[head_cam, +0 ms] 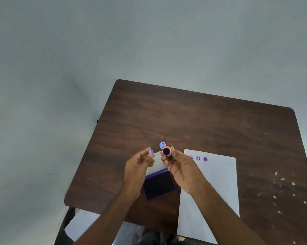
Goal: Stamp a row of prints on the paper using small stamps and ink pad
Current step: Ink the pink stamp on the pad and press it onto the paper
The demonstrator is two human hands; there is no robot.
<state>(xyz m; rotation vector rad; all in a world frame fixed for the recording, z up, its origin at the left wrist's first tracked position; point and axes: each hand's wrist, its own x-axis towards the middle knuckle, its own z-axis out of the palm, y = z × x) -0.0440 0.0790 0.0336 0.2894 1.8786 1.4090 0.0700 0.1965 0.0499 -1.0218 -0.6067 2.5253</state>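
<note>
From the head camera, the right hand (180, 167) pinches a small pink-rimmed stamp (166, 151), its dark inked face too blurred to read, while the left hand (138, 167) pinches a small blue piece (151, 151) I cannot identify. The hands hide part of the open purple ink pad (158, 185) and the leftmost of three purple prints (198, 158) on the paper (212, 188), whose near edge overhangs the table (184, 117). Another blue piece (162, 144) lies behind the stamp; no writing is legible.

Dark brown wooden table (193, 121), white paper sheet (211, 191) with purple prints, open purple ink pad (158, 185), small blue stamp (162, 144)
</note>
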